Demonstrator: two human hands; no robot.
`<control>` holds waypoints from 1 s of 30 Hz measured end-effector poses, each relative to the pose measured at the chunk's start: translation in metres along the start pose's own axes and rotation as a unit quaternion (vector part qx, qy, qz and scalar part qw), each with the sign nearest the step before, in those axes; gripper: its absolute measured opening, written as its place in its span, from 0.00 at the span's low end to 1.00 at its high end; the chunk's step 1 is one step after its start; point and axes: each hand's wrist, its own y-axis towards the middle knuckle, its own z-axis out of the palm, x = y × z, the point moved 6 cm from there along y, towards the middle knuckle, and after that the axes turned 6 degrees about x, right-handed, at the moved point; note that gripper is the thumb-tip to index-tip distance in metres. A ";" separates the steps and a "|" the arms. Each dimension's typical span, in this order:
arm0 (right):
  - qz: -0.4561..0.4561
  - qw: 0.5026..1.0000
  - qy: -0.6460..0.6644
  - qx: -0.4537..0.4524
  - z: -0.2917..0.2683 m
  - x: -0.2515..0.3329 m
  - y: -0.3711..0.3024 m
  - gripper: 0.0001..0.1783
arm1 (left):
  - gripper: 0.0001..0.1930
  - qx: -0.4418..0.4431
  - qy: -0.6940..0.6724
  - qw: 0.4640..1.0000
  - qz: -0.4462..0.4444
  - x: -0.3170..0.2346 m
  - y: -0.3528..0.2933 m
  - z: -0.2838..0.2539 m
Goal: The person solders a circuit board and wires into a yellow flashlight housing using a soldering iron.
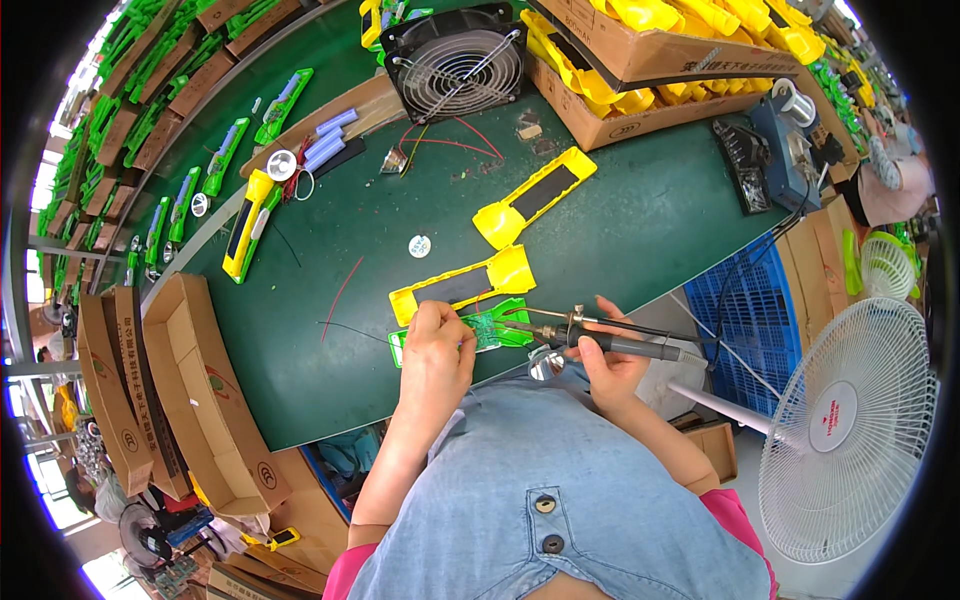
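My right hand [610,365] is closed round a soldering iron [625,345] with a thin metal feed tube, its tip pointing left over a green circuit board [485,331]. That board sits in a green plastic flashlight housing [515,318] near the table's front edge. My left hand [437,345] is closed at the left part of the board, fingertips pinched; what they hold is too small to make out. Just beyond lies a yellow housing half [465,284], with a second yellow housing half [535,198] farther back. A silver reflector cup [546,364] hangs below the iron.
A black fan [455,65] stands at the back beside cartons of yellow housings [640,100]. At right are a blue soldering station [782,140] and a white fan [850,430]. An open carton [200,400] stands left. Loose wires [342,298] and blue batteries [325,150] lie on the table.
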 end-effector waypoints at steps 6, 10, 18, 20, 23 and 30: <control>-0.042 0.996 -0.066 0.039 -0.001 -0.002 -0.001 0.12 | 0.05 -0.012 0.010 1.000 -0.001 0.002 -0.002 -0.002; -0.024 0.998 -0.053 0.036 0.000 0.001 -0.001 0.11 | 0.07 -0.012 -0.015 1.000 -0.022 0.008 -0.003 0.000; -0.038 0.999 -0.006 0.021 0.006 0.027 0.010 0.12 | 0.12 -0.048 0.280 0.937 -0.202 0.054 -0.021 -0.066; -0.078 0.996 -0.029 0.042 0.010 0.033 0.012 0.11 | 0.05 -0.089 0.174 0.970 -0.146 0.059 -0.018 -0.070; -0.088 0.994 -0.039 0.047 0.012 0.035 0.014 0.11 | 0.07 -0.179 -0.014 0.984 0.011 0.043 -0.017 -0.061; -0.064 0.996 -0.052 0.042 0.009 0.030 0.014 0.11 | 0.10 -0.083 0.051 0.984 0.149 -0.001 -0.030 -0.006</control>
